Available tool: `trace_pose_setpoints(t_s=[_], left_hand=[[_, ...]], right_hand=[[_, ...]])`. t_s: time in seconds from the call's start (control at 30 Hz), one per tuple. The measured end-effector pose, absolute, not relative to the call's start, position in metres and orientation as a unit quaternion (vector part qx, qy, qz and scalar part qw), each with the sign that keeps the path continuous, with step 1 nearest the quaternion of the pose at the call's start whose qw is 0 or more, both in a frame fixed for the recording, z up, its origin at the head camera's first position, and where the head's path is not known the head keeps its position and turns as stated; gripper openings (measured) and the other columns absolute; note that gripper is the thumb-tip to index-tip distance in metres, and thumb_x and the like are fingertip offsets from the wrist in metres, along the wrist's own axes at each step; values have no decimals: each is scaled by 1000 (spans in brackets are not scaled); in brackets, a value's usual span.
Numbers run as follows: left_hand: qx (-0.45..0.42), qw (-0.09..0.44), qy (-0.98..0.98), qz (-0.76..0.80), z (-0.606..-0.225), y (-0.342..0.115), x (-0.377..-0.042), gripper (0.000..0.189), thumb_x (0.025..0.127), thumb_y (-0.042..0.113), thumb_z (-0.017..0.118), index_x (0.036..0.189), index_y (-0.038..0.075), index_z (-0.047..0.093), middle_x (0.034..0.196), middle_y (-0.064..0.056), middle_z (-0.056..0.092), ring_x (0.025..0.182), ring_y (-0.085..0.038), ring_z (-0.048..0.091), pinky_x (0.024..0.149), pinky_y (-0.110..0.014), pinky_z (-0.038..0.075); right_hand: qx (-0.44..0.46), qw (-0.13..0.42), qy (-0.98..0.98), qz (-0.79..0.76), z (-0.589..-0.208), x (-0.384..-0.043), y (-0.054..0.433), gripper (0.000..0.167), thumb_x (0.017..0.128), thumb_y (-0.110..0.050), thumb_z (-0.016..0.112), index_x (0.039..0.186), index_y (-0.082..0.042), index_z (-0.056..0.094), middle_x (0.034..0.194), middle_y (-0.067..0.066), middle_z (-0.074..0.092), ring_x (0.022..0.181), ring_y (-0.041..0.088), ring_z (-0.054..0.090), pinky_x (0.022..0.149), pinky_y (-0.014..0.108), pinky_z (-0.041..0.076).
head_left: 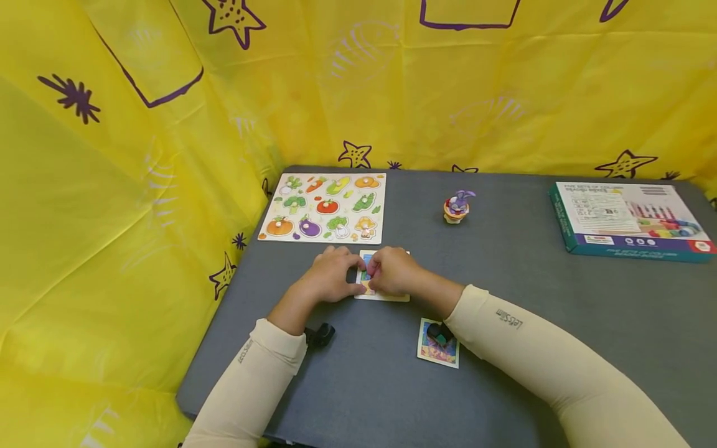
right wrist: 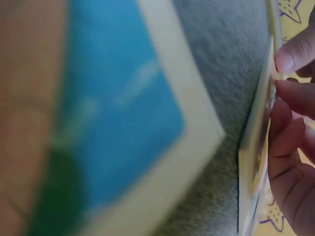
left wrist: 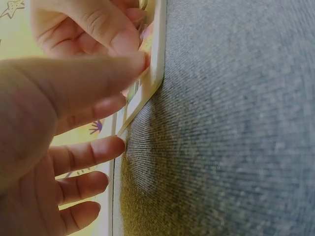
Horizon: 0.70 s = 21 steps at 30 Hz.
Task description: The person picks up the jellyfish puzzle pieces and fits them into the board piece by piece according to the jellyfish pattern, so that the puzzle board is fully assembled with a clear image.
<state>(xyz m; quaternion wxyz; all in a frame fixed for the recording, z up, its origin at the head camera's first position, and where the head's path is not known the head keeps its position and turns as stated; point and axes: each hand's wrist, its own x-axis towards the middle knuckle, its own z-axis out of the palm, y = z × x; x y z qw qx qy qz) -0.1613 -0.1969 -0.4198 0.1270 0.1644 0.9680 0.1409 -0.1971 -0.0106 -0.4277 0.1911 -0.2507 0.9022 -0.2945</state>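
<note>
A small white-framed picture puzzle board [head_left: 398, 298] lies on the table, with colourful puzzle pieces [head_left: 366, 287] along its left part. My left hand [head_left: 335, 274] is at the board's left side. In the left wrist view its thumb [left wrist: 106, 73] touches the frame, with the other fingers spread fairly straight. My right hand [head_left: 394, 270] reaches over the board with curled fingers and seems to pinch a small puzzle piece, mostly hidden by the fingertips. Below my right wrist lies a picture card [head_left: 439, 358] with a white border, seen close and blurred in the right wrist view.
A vegetable peg puzzle [head_left: 327, 208] lies behind my left hand. A purple rabbit figurine [head_left: 457, 207] stands at the back centre. A flat game box [head_left: 633, 221] is at the right rear. Yellow patterned cloth [head_left: 140, 249] hangs along the left and back edges of the grey table [head_left: 504, 249].
</note>
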Motion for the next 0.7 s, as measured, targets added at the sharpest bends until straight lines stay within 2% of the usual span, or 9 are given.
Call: trace_pose_setpoints(t_s=[0.27, 0.5, 0.7], left_hand=[[154, 132, 970, 135, -422, -197, -164, 37, 85, 38, 83, 116, 24, 71, 114, -4, 61, 105, -25, 48, 93, -45, 40], [152, 134, 969, 142, -421, -195, -165, 35, 84, 36, 84, 114, 23, 72, 112, -4, 61, 105, -26, 48, 93, -45, 40], [157, 127, 972, 124, -419, -193, -165, 35, 83, 36, 84, 113, 22, 72, 111, -4, 60, 104, -26, 49, 93, -45, 41]], right_hand=[[-251, 167, 919, -255, -428, -206, -13, 13, 84, -20, 82, 76, -17, 72, 75, -2, 66, 78, 19, 59, 70, 31, 45], [-245, 167, 925, -237, -425, -210, -16, 15, 80, -21, 83, 72, -18, 71, 73, -3, 66, 76, 20, 60, 64, 30, 44], [-244, 172, 927, -230, -424, -211, -17, 14, 80, -21, 83, 73, -18, 71, 76, -2, 67, 77, 21, 61, 65, 30, 44]])
